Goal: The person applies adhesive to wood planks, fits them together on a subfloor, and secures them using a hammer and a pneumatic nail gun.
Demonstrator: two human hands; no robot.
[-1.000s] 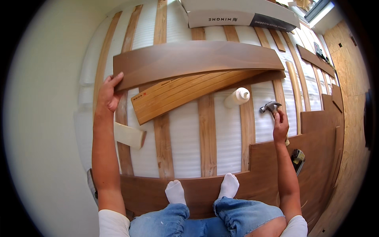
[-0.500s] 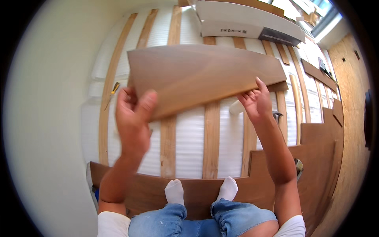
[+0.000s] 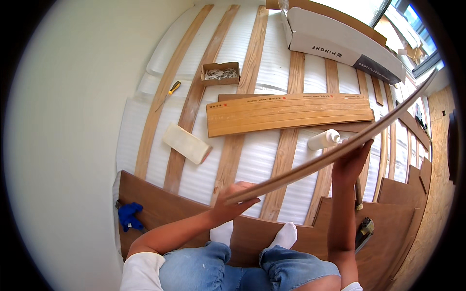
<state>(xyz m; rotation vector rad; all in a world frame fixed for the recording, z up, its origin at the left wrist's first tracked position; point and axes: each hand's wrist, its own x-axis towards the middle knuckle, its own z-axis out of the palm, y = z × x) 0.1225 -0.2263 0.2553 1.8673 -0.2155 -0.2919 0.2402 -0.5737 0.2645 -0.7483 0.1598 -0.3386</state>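
I hold one plank (image 3: 315, 163) with left hand (image 3: 228, 205) and right hand (image 3: 349, 166); near boards (image 3: 155, 207) are laid, far battens (image 3: 254, 63) uncovered.

Before the stacked planks (image 3: 286, 116) is the bottle (image 3: 322, 140); behind them, leftward, the small box (image 3: 221, 83); left of that, the screwdriver (image 3: 174, 88). The held plank (image 3: 330, 156) slants before the bottle.

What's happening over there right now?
A person holds a long brown plank up edge-on, the left hand at its near end and the right hand farther along. Their socked feet are on brown boards. Beyond, a tan grooved board lies over wooden strips, near a white bottle. A yellow-handled screwdriver lies off to the left.
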